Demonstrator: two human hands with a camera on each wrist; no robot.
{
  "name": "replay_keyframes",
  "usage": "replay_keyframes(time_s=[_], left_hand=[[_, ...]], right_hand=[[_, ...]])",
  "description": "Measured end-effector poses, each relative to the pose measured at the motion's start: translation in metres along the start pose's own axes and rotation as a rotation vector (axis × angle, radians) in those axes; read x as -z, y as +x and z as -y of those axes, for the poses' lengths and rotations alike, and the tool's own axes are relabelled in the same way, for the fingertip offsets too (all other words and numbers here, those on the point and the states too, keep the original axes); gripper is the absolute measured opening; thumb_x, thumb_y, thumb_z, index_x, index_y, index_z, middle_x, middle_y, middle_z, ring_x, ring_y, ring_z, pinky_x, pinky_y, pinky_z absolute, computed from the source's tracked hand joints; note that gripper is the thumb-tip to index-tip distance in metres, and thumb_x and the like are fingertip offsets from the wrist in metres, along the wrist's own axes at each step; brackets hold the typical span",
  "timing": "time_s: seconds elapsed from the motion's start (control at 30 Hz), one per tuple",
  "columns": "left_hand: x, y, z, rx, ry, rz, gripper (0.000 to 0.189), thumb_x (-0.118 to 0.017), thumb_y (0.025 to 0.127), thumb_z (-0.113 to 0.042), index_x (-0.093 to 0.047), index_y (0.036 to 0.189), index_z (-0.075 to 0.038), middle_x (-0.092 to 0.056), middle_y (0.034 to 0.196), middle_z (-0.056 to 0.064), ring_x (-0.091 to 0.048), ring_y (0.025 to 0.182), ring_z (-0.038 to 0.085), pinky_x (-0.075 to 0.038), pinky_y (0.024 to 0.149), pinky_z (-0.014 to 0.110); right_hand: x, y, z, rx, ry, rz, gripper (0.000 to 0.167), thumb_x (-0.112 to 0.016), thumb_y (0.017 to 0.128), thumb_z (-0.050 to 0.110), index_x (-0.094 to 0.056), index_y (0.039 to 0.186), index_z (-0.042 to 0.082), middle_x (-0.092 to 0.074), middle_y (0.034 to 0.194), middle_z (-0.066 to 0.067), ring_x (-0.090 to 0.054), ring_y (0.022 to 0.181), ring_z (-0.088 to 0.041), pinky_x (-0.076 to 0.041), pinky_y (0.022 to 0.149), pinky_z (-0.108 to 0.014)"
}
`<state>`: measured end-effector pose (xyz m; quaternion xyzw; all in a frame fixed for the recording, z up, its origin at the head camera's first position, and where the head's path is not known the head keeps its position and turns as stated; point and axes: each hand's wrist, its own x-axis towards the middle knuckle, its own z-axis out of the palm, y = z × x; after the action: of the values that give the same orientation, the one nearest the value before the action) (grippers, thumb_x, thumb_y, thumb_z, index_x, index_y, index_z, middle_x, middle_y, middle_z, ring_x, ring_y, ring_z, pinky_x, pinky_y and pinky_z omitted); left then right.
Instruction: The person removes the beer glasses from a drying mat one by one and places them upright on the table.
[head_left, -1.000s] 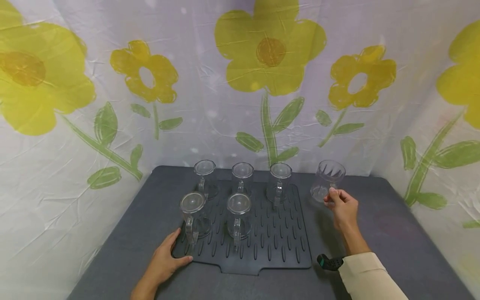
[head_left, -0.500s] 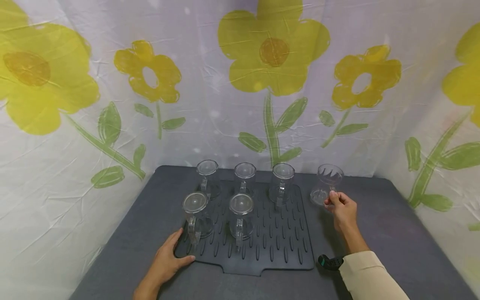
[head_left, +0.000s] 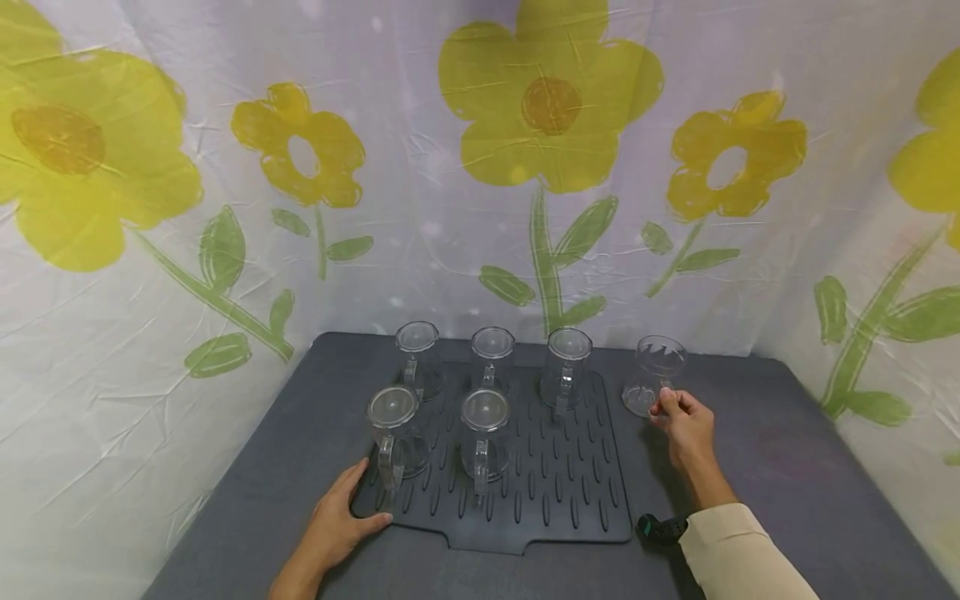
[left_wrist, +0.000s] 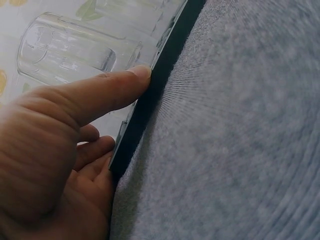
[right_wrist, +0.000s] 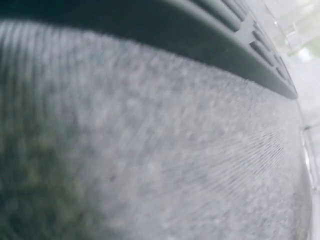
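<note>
Beside the right edge of the dark drying mat [head_left: 555, 521], a clear glass mug [head_left: 640, 402] stands mouth up, at or very near the table surface. My right hand [head_left: 688, 429] pinches its handle between thumb and fingers. At the mat's near left corner, my left hand [head_left: 330, 517] is spread, the thumb against the front edge and the fingers along the left edge. In the left wrist view, the left thumb [left_wrist: 110, 92] lies straight against the mat's rim. Upside down on the mat are several more glass mugs, including a front left one [head_left: 395, 408] and a front middle one [head_left: 485, 412].
Three inverted mugs form the back row, the rightmost being a glass mug [head_left: 567, 346]. The grey table [head_left: 780, 467] extends right of the mat. A flowered curtain [head_left: 420, 208] closes off the back and sides. A dark wrist device [head_left: 660, 529] sits by the right sleeve.
The right hand has lowered its mug slightly toward the table, and the mug has become more upright. The left hand stays at the mat's corner. The head view has shifted slightly.
</note>
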<state>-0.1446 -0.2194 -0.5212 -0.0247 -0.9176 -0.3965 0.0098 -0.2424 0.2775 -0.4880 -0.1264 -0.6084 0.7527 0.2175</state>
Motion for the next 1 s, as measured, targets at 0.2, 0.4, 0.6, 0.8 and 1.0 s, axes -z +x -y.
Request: replay_keyframes(time_s=[0.2,0.4,0.6,0.8,1.0], left_hand=[[0.000,0.000,0.001,-0.010,-0.007,-0.009,0.100,-0.090,0.068,-0.026,-0.036,0.145,0.007,-0.040,0.142,0.028,-0.035,0.131,0.045,-0.032,0.104,0.058],[-0.002,0.001,0.002,-0.021,-0.005,-0.019,0.098,-0.089,0.068,-0.025,-0.037,0.144,0.007,-0.040,0.142,0.028,-0.036,0.131,0.045,-0.032,0.104,0.059],[-0.002,0.000,0.001,-0.013,-0.008,-0.017,0.098,-0.089,0.068,-0.025,-0.037,0.144,0.007,-0.040,0.142,0.029,-0.035,0.131,0.045,-0.032,0.104,0.059],[-0.001,-0.002,-0.001,0.000,-0.014,-0.013,0.098,-0.089,0.068,-0.025,-0.037,0.144,0.007,-0.040,0.142,0.029,-0.035,0.131,0.045,-0.031,0.104,0.059],[0.000,-0.001,-0.002,0.003,-0.008,-0.016,0.098,-0.089,0.068,-0.026,-0.037,0.144,0.007,-0.041,0.141,0.028,-0.036,0.131,0.045,-0.032,0.104,0.058]], right_hand=[[0.000,0.000,-0.001,0.020,-0.027,0.001,0.030,-0.059,0.096,0.008,-0.050,0.073,-0.009,-0.058,0.067,-0.002,-0.060,0.062,-0.011,-0.057,0.059,-0.026],[0.002,0.000,-0.001,0.026,-0.046,0.015,0.029,-0.059,0.097,0.010,-0.052,0.072,-0.004,-0.059,0.068,-0.002,-0.060,0.064,-0.011,-0.058,0.063,-0.028],[0.007,-0.002,0.000,0.002,-0.101,0.050,0.034,-0.058,0.099,0.022,-0.061,0.082,-0.007,-0.065,0.073,-0.002,-0.064,0.073,-0.012,-0.057,0.069,-0.027],[0.011,-0.005,0.007,-0.030,-0.161,0.014,0.044,-0.054,0.100,0.035,-0.066,0.092,-0.007,-0.068,0.079,0.000,-0.064,0.081,-0.016,-0.055,0.069,-0.027],[0.015,-0.010,0.028,0.000,-0.203,-0.130,0.033,-0.057,0.099,0.035,-0.072,0.087,0.009,-0.065,0.076,0.007,-0.060,0.078,-0.011,-0.049,0.059,-0.021]])
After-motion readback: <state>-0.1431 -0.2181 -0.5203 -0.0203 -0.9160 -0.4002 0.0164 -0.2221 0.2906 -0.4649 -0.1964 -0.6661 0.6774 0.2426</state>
